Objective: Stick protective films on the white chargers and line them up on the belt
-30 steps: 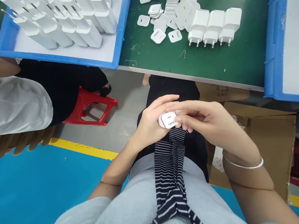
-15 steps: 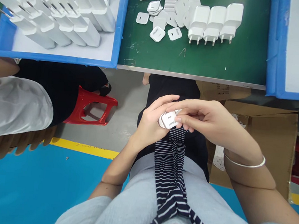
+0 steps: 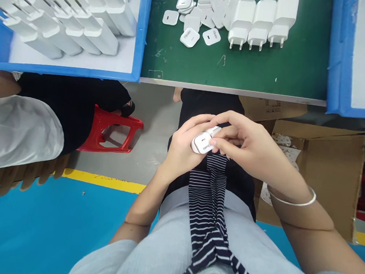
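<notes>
Charger [image 3: 202, 142] gripped in left hand [image 3: 181, 149], partly hidden, right hand [image 3: 249, 142] apparently pinching its edge

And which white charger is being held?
The charger above the lap, in the left hand with the right hand at it; the others sit in the left blue tray or on the green table.

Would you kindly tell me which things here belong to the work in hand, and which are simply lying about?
Likely the job:
- held white charger
- loose white plates
- three lined-up chargers
- left blue tray

Probably just nearby:
- red stool
- cardboard box
</notes>
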Available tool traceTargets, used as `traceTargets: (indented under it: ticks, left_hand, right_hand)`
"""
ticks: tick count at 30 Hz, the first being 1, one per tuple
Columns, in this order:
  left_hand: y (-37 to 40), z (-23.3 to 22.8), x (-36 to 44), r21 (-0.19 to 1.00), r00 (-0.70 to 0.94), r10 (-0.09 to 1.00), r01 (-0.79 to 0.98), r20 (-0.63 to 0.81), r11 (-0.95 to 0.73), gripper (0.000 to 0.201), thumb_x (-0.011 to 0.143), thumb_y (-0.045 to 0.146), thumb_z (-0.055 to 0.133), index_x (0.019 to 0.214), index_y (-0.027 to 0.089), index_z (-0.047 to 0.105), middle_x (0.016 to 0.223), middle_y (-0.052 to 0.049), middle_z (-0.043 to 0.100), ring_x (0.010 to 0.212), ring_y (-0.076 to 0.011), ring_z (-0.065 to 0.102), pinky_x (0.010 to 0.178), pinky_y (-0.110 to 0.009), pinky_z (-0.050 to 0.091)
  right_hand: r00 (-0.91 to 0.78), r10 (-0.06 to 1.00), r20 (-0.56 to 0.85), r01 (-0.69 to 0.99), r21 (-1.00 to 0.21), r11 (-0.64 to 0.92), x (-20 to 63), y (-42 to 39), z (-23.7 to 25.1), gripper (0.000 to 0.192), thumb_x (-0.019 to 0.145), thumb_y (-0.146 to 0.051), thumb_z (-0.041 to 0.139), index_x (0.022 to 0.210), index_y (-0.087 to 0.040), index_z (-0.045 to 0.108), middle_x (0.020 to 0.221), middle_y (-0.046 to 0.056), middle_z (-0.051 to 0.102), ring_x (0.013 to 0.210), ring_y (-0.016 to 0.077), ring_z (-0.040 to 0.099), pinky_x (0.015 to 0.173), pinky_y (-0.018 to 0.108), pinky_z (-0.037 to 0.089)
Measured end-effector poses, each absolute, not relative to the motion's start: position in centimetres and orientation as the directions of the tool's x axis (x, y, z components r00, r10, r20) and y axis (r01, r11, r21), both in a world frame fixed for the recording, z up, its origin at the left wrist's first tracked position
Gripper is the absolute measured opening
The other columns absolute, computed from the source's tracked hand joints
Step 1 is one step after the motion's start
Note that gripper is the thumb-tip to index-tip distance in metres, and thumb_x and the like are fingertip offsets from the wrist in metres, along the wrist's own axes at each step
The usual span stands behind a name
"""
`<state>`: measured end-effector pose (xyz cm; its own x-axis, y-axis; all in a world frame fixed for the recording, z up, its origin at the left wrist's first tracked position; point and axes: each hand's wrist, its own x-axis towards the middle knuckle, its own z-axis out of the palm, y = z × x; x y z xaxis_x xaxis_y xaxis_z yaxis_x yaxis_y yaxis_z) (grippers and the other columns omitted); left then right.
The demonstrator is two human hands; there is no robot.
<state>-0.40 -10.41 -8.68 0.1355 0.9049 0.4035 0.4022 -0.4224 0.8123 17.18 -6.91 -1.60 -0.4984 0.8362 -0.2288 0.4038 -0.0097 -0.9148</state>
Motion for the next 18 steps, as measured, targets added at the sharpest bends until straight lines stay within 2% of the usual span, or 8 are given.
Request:
traceTargets:
  ticks: [7, 13, 18]
  left_hand:
    - [-10.4, -8.9, -0.5, 0.845, 0.073, 0.932, 0.402, 0.355, -0.353, 0.032, 0.087, 0.022, 0.076, 0.119, 0.023, 0.072, 0.127, -0.008, 0.072, 0.113, -0.023, 0.071, 0.096, -0.04, 0.061]
    - [-10.4, -8.8, -0.4, 0.868, 0.048, 0.942, 0.376, 0.333, -0.326, 0.029, 0.085, 0.02, 0.078, 0.113, 0.021, 0.073, 0.125, -0.008, 0.073, 0.111, -0.0219, 0.071, 0.095, -0.037, 0.061]
    - [-10.5, -8.8, -0.4, 0.865, 0.035, 0.945, 0.394, 0.324, -0.311, 0.025, 0.086, 0.023, 0.077, 0.111, 0.022, 0.073, 0.124, -0.008, 0.073, 0.111, -0.022, 0.071, 0.096, -0.038, 0.06]
  right_hand:
    - [-0.41, 0.893, -0.184, 0.381, -0.925, -0.016, 16.2, -7.9, -2.7, 0.021, 0.089, -0.015, 0.065, 0.106, -0.025, 0.062, 0.078, -0.004, 0.074, 0.07, 0.0161, 0.068, 0.063, 0.026, 0.049]
    - [-0.367, 0.92, -0.139, 0.427, -0.904, 0.034, 15.8, -8.5, -2.7, 0.018, 0.091, -0.016, 0.064, 0.106, -0.025, 0.061, 0.08, -0.003, 0.074, 0.061, 0.0139, 0.062, 0.059, 0.027, 0.044]
    - [-0.349, 0.933, -0.085, 0.455, -0.886, 0.089, 15.3, -9.0, -2.8, 0.019, 0.093, -0.013, 0.06, 0.108, -0.024, 0.061, 0.083, -0.001, 0.074, 0.071, 0.0177, 0.067, 0.065, 0.03, 0.046]
